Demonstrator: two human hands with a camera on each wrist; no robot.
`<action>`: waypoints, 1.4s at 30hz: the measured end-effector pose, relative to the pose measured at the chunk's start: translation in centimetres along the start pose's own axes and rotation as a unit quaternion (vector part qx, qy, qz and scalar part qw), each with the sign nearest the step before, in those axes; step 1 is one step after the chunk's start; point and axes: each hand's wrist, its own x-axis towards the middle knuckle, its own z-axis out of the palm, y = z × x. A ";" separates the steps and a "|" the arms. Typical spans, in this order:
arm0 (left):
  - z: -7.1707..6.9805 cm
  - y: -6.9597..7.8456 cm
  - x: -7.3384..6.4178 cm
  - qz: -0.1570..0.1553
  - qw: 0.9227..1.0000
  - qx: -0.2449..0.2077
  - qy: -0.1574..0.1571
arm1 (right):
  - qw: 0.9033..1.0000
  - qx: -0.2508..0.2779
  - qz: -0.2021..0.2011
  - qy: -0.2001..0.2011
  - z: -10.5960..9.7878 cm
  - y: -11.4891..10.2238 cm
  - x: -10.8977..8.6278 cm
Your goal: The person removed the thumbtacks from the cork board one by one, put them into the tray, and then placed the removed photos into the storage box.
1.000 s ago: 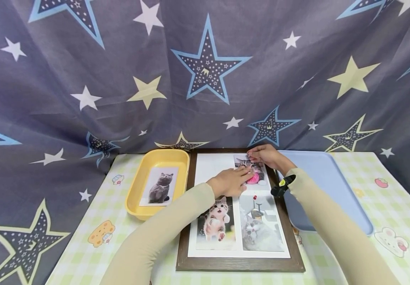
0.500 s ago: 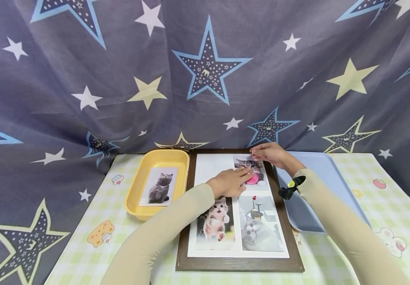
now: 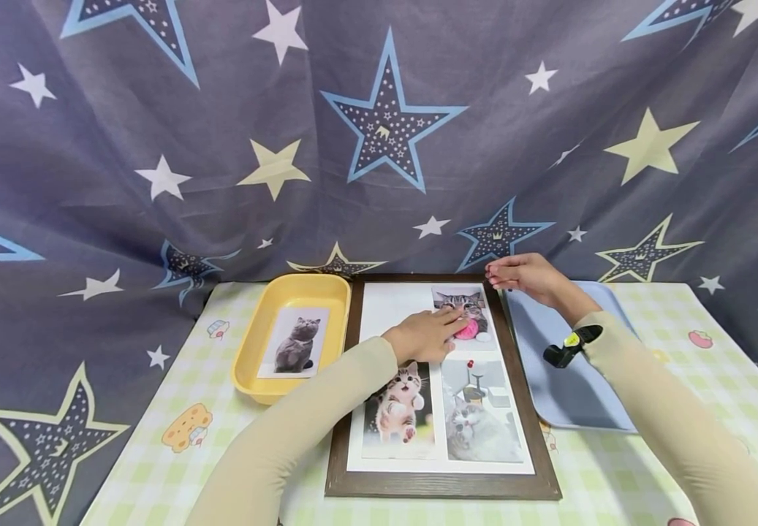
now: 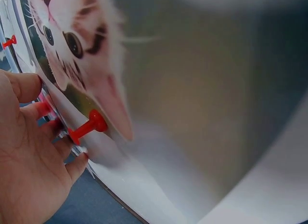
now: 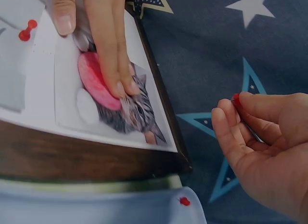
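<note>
Over the far right corner of the dark frame point(image 3: 444, 485), the right hand point(image 3: 530, 277) hangs clear of the white board point(image 3: 388, 303), having drawn outward from the top edge of the tabby photo point(image 3: 477, 314) within the last second. That leaves the left hand point(image 3: 425, 336) alone on this photo, which lies in the board's upper right; no pin shows on its uncovered part, so it is probably not fixed there yet, though the fingers could hide one. The right thumb and fingertips are closed together on a red push pin point(image 5: 236, 99), its metal point bare and touching nothing that shows. The left hand lies flat, fingers fairly straight and slightly spread, pressing the photo and gripping nothing. The two hands are well apart. Below, the kitten photo point(image 3: 400, 420) has a red pin point(image 4: 97, 121) at its upper edge, and the white-cat photo point(image 3: 484, 416) beside it has another pin point(image 3: 471, 364) at its top, so the lower pair looks done. To the left on the bench point(image 3: 135, 453), the yellow tray point(image 3: 250, 351) holds a grey-cat photo point(image 3: 296, 343); to the right, the blue tray point(image 3: 576, 394) holds a spare pin point(image 5: 185, 201) near its corner.
</note>
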 end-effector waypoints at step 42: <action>-0.1 0.1 -0.3 -0.002 1.000 -0.004 0.004 | 0.968 -0.223 -0.011 0.112 -5.6 2.7 -1.9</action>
